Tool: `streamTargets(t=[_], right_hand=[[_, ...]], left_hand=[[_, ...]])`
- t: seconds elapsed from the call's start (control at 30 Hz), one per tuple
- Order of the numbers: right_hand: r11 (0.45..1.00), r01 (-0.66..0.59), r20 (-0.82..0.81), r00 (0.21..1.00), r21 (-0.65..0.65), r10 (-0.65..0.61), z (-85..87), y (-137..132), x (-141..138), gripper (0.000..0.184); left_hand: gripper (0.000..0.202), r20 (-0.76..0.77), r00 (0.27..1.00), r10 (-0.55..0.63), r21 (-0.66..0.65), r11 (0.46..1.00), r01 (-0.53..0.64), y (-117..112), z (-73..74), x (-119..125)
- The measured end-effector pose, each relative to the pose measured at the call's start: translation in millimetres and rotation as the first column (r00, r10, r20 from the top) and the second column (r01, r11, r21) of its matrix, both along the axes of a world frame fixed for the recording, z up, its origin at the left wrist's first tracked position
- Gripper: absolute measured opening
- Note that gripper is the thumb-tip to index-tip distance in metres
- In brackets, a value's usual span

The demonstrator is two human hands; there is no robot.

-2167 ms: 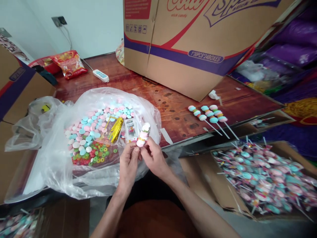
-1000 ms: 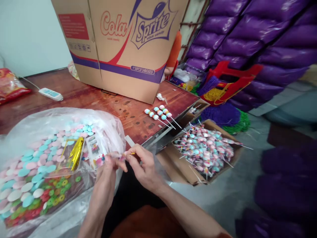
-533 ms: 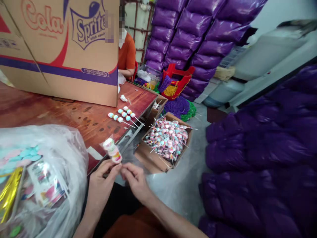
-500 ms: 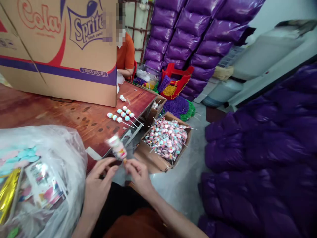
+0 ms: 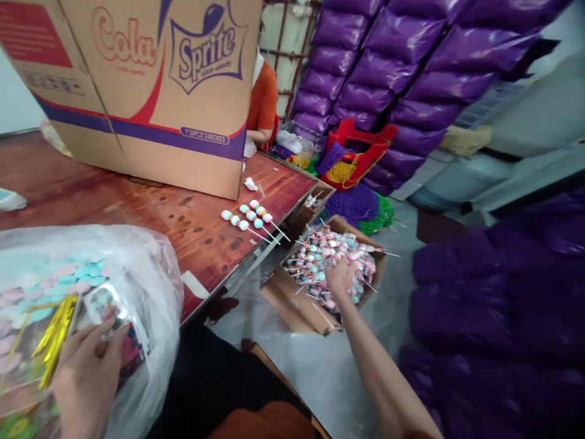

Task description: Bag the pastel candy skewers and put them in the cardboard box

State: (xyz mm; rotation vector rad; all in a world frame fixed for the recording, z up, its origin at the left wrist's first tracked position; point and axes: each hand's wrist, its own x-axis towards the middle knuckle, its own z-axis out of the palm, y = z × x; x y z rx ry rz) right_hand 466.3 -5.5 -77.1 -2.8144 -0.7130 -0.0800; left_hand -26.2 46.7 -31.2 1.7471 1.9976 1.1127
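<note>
My left hand point(image 5: 86, 369) reaches into a clear plastic bag point(image 5: 158, 268) at the lower left. Thumb and forefinger are apart over a stack of printed plastic wrappers point(image 5: 132, 344), touching the top ones. Gold twist ties point(image 5: 57, 338) lie beside that hand. My right hand point(image 5: 342, 277) is down in a cardboard box point(image 5: 292, 302) of wrapped marshmallow sticks point(image 5: 315, 250); its fingertips are hidden among them. Three unwrapped marshmallow skewers point(image 5: 247, 214) lie at the table's edge, sticks jutting over it.
A large printed carton point(image 5: 150, 116) stands on the wooden table point(image 5: 192, 213). Behind it sits a person in an orange top point(image 5: 264, 100). A red stool point(image 5: 361, 149) with bundles of purple ties point(image 5: 350, 207) is beyond the box. Purple sacks point(image 5: 493, 268) line the right side.
My right hand has moved right and down into the box; the wrapped marshmallow stick it held is no longer distinguishable. My left hand has moved left to the wrappers. The view has shifted left.
</note>
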Motion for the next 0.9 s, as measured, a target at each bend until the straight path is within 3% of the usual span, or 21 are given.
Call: streamTargets(t=[0.1, 0.17, 0.2, 0.27, 0.33, 0.47, 0.63, 0.73, 0.83, 0.9], right_hand=[[0.968, -0.219, 0.028, 0.976, 0.120, 0.217, 17.7, 43, -36, 0.042], [0.873, -0.443, 0.119, 0.897, 0.203, 0.427, 36.9, 74, -63, 0.049], [0.845, -0.505, 0.114, 0.863, 0.177, 0.492, 46.0, 88, -76, 0.054], [0.842, -0.533, 0.036, 0.846, 0.087, 0.532, 58.8, 108, -99, 0.061], [0.874, -0.485, -0.014, 0.874, 0.003, 0.485, 61.3, 119, -115, 0.061], [0.907, -0.420, 0.029, 0.907, -0.040, 0.421, 48.8, 120, -126, 0.040], [0.852, -0.524, 0.053, 0.850, -0.011, 0.523, 41.8, 109, -134, 0.025], [0.780, -0.616, 0.099, 0.788, 0.108, 0.608, 35.6, 95, -153, 0.023], [0.651, -0.718, 0.183, 0.694, 0.245, 0.696, 25.3, 75, -185, 0.027], [0.617, -0.753, 0.198, 0.656, 0.228, 0.728, 21.1, 62, -209, 0.031]], left_hand=[[0.026, -0.173, 0.984, -0.048, 0.085, 0.994, 0.064, 0, 3.8, 7], [0.031, -0.216, 0.975, -0.045, 0.115, 0.991, 0.071, 0, 2.0, 6], [0.032, -0.222, 0.975, -0.033, 0.137, 0.988, 0.064, 0, 0.7, 5], [0.032, -0.215, 0.976, -0.026, 0.164, 0.984, 0.063, -1, -1.4, 4], [0.030, -0.189, 0.982, -0.021, 0.180, 0.982, 0.055, -2, -2.2, 7], [0.027, -0.138, 0.990, 0.015, 0.169, 0.985, 0.009, -2, -2.6, 12], [0.024, -0.047, 0.998, 0.039, 0.120, 0.992, -0.033, -5, -2.1, 13], [0.022, 0.058, 0.997, 0.057, 0.106, 0.992, -0.063, -6, 1.4, 13], [0.021, 0.111, 0.989, 0.099, 0.112, 0.987, -0.111, -9, 6.7, 14], [0.021, 0.119, 0.985, 0.122, 0.143, 0.980, -0.139, -12, 10.5, 15]])
